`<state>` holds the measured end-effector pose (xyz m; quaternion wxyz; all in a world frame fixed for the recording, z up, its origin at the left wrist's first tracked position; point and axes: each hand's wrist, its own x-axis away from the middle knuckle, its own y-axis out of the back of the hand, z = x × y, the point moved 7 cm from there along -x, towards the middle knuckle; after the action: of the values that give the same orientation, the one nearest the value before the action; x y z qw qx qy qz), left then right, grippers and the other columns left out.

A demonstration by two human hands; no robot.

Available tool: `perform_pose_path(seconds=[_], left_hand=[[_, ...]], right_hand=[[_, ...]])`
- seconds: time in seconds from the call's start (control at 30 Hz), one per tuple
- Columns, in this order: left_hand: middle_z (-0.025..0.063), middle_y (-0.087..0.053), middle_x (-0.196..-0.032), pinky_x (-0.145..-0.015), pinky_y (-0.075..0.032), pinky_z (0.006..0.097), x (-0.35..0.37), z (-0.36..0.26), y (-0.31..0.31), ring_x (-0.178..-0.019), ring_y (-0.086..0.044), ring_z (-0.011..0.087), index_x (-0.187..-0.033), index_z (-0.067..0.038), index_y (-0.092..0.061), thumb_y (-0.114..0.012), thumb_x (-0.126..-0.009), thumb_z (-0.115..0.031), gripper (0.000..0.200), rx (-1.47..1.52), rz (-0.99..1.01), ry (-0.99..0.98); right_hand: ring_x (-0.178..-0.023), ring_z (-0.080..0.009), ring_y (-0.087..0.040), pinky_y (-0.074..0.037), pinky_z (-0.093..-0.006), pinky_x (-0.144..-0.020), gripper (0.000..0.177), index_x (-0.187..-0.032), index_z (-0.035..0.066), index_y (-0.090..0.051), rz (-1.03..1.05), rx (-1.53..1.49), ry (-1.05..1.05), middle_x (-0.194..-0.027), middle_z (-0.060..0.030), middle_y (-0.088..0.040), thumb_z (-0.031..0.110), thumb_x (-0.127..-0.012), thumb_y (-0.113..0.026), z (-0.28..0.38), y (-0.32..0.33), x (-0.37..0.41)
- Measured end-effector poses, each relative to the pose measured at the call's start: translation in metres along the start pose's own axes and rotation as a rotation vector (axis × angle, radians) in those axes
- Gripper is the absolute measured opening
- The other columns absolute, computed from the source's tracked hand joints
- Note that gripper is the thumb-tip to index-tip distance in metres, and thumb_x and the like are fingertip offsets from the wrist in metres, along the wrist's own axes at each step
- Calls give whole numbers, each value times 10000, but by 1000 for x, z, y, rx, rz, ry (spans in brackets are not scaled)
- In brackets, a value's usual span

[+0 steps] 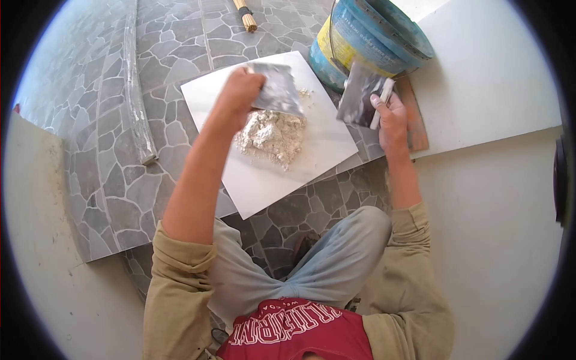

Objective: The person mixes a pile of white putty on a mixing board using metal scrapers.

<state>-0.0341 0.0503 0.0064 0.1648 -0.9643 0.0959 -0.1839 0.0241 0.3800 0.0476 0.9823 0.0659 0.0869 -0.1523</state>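
My left hand (243, 90) is closed on a flat metal plastering blade (279, 87), blurred by motion, above a heap of crumbly whitish plaster-like material (270, 139). The heap sits on a white square board (324, 147). To the right, my right hand (391, 120) grips a second flat metal plastering blade (360, 99) by its pale handle, with the thumb along the handle edge. This blade is smeared with whitish residue and is held over the board's right edge, just in front of the blue bucket (360, 42).
Grey stone-patterned tiles (168, 78) form the raised surface under the board. A long, whitish-stained bar (137, 96) lies at the left. A bundle of thin sticks (247, 19) is at the top. Behind my right hand lies a reddish-brown plank (415, 123), beside a white wall (486, 78).
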Motion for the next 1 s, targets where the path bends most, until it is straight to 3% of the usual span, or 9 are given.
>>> perform_pose_path(seconds=[0.17, 0.23, 0.37, 0.4, 0.47, 0.5, 0.53, 0.67, 1.0], left_hand=[[118, -616, -1002, -769, -574, 411, 15, 27, -29, -895, -632, 212, -1100, 4, -560, -552, -964, -53, 148, 318, -37, 190], [113, -613, -1000, -766, -585, 429, 14, 25, -31, -882, -634, 223, -1118, 0, -564, -547, -958, -44, 167, 368, -28, 198], [73, -620, -930, -769, -572, 434, 19, 5, -17, -870, -622, 186, -1068, -32, -607, -575, -958, -70, 121, 305, -14, 101], [58, -620, -905, -774, -567, 435, 19, 2, -11, -862, -616, 172, -1039, -47, -622, -585, -957, -78, 96, 260, -70, 78], [43, -621, -893, -788, -549, 427, 8, 0, -1, -837, -603, 154, -977, -69, -631, -601, -953, -92, 44, 315, -82, 15], [34, -621, -895, -803, -531, 411, 4, -1, 4, -819, -592, 151, -953, -82, -625, -609, -950, -100, 24, 295, -78, 0], [22, -653, -931, -783, -521, 330, 3, -1, 7, -872, -626, 131, -1004, -87, -649, -631, -941, -121, 74, 301, -57, 5], [23, -647, -960, -785, -520, 316, 12, -13, 5, -883, -629, 130, -1041, -82, -614, -604, -953, -112, 94, 301, -102, -36], [69, -624, -1055, -841, -545, 420, 8, -22, 11, -909, -645, 166, -1163, -37, -530, -533, -965, -98, 207, 228, -63, -133]], right_hand=[[-840, -131, -636, -506, -264, -741, 235, -1169, 24, -651, 15, 322, 463, -992, -54, -696, 15, -934, -653, 75, -72, 54], [-822, -219, -670, -527, -312, -743, 329, -1180, 90, -698, 227, 545, 803, -990, -93, -713, -30, -875, -665, 80, -98, 75], [-867, -342, -673, -533, -393, -762, 313, -1144, 84, -710, 207, 742, 787, -976, -147, -709, -27, -859, -643, 60, -69, 67], [-867, -342, -673, -533, -393, -762, 313, -1144, 84, -710, 190, 748, 774, -976, -147, -709, -27, -859, -643, 60, -58, 61], [-864, -381, -655, -517, -413, -788, 242, -1101, 47, -694, 39, 984, 302, -958, -180, -704, 74, -862, -659, 39, -12, 34], [-864, -381, -655, -517, -413, -788, 242, -1101, 47, -694, 13, 998, 284, -958, -180, -704, 74, -862, -659, 34, 12, 21], [-849, -372, -658, -509, -413, -786, 239, -1068, 33, -691, 54, 1006, 156, -925, -185, -702, 105, -843, -660, 12, 40, 1], [-832, -319, -678, -496, -405, -774, 270, -1011, 15, -704, 249, 752, -267, -859, -174, -702, 120, -765, -660, -91, 114, -35], [-844, -279, -686, -498, -384, -776, 311, -1039, -12, -727, 207, 885, -199, -882, -182, -719, 144, -774, -678, -144, 102, -42]])
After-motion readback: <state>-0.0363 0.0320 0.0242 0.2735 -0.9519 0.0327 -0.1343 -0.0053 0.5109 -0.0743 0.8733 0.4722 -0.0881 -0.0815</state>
